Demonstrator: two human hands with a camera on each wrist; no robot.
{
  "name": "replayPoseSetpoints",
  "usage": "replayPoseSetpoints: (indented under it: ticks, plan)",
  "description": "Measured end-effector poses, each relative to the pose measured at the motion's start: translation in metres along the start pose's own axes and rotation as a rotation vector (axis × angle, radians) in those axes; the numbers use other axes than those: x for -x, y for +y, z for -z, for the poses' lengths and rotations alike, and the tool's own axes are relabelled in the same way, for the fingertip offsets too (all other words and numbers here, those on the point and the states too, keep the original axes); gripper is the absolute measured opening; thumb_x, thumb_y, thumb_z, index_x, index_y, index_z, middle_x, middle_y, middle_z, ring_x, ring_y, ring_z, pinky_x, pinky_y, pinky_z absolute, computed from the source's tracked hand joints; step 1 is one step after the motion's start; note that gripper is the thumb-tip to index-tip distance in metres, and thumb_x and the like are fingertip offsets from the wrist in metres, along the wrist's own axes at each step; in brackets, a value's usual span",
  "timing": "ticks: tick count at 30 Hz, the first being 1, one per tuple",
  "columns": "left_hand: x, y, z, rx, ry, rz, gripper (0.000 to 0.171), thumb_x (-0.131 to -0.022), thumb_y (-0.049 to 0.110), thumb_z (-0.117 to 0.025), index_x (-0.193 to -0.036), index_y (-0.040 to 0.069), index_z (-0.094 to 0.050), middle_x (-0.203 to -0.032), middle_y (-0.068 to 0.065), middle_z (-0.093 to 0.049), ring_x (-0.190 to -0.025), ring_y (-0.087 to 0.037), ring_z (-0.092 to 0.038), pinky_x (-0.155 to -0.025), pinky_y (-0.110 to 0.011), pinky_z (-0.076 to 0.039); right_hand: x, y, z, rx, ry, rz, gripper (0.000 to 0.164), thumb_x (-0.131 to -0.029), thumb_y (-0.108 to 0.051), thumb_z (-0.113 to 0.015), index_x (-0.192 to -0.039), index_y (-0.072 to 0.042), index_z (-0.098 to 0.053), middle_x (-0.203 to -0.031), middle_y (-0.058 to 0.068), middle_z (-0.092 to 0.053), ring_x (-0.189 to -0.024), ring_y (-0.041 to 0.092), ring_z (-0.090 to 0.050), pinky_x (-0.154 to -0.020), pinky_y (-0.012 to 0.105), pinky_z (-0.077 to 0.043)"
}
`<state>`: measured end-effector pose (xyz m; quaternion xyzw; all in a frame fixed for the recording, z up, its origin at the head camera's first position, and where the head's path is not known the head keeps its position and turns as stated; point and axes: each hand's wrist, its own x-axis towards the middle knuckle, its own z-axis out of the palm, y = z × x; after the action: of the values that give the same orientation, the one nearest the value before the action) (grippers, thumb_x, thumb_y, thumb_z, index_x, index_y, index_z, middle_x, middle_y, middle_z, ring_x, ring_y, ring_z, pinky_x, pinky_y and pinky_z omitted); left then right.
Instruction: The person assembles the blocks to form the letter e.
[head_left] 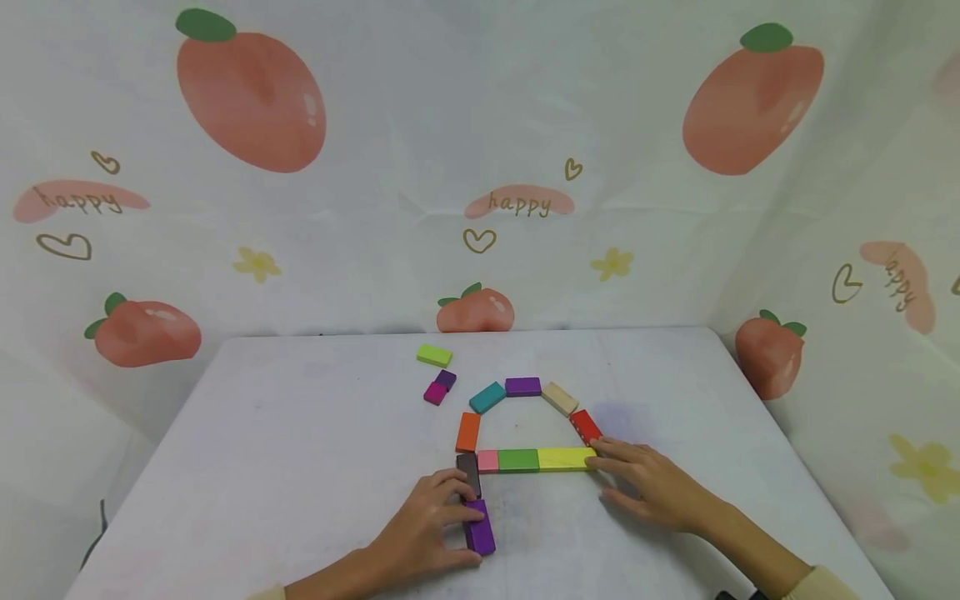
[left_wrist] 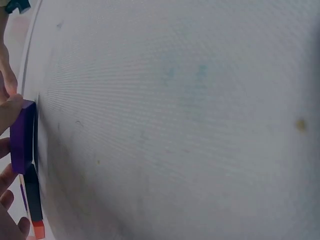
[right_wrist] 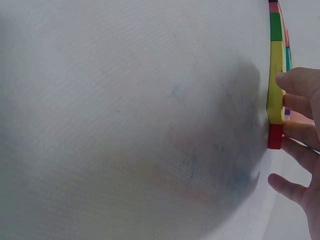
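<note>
My left hand point(head_left: 429, 527) pinches a purple block point(head_left: 482, 528) between thumb and fingers; in the left wrist view the same purple block point(left_wrist: 23, 137) stands on its edge side toward the camera. Its far end meets a dark grey block point(head_left: 468, 475), which a fingertip of that hand touches. My right hand point(head_left: 660, 487) is spread at the right end of a yellow block point(head_left: 567, 459), fingertips against it and close to a red block point(head_left: 586, 427). In the right wrist view those fingers look fairly straight beside the yellow block point(right_wrist: 275, 80).
Pink point(head_left: 488, 462) and green point(head_left: 518, 461) blocks continue the yellow row. An arch runs through orange point(head_left: 468, 432), teal point(head_left: 487, 397), purple point(head_left: 522, 387) and beige point(head_left: 560, 398) blocks. Lime point(head_left: 434, 356), dark purple point(head_left: 446, 380) and magenta point(head_left: 435, 393) blocks lie behind on the white table point(head_left: 300, 433).
</note>
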<state>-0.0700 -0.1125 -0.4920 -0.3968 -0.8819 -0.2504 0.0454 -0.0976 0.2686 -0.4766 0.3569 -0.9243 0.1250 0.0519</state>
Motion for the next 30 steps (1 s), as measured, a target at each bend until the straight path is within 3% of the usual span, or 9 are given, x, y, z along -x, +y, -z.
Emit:
replayPoseSetpoints:
  ticks: [7,11,17,30]
  plan:
    - [0.002,-0.005,-0.002,-0.05,0.018,-0.111,0.037,-0.081,0.059,-0.074,-0.101,0.027,-0.08,-0.107,0.011,-0.063,-0.119,-0.015,-0.051,-0.096,-0.044,-0.045,0.0,-0.001,0.001,0.005,0.001,0.001,0.045,-0.085,-0.031,-0.078,-0.127,-0.018,-0.068,-0.137,0.007,-0.061,-0.123,0.027,-0.059,-0.089,0.052,-0.054]
    - [0.001,-0.006,0.0,-0.094,0.014,-0.16,0.028,-0.086,0.051,-0.073,-0.1,0.027,-0.08,-0.106,0.011,-0.063,-0.116,-0.012,-0.052,-0.094,-0.043,-0.046,0.0,-0.001,0.001,0.01,0.013,0.006,0.045,-0.085,-0.03,-0.079,-0.127,-0.018,-0.069,-0.137,0.007,-0.061,-0.123,0.027,-0.059,-0.09,0.052,-0.054]
    - [-0.001,-0.008,0.004,-0.131,-0.015,-0.204,0.019,-0.085,0.032,-0.076,-0.103,0.025,-0.08,-0.106,0.008,-0.065,-0.114,-0.012,-0.054,-0.095,-0.044,-0.047,0.001,-0.001,0.001,0.007,0.028,0.012,0.045,-0.084,-0.029,-0.079,-0.127,-0.017,-0.069,-0.137,0.008,-0.061,-0.123,0.027,-0.059,-0.09,0.052,-0.054]
    - [-0.004,-0.011,-0.002,-0.17,0.018,-0.258,0.022,-0.088,0.034,-0.076,-0.107,0.024,-0.079,-0.108,0.007,-0.064,-0.114,-0.013,-0.054,-0.097,-0.045,-0.047,0.001,0.001,0.0,0.005,0.051,0.033,0.045,-0.083,-0.027,-0.08,-0.126,-0.017,-0.069,-0.136,0.008,-0.061,-0.123,0.028,-0.059,-0.088,0.051,-0.054]
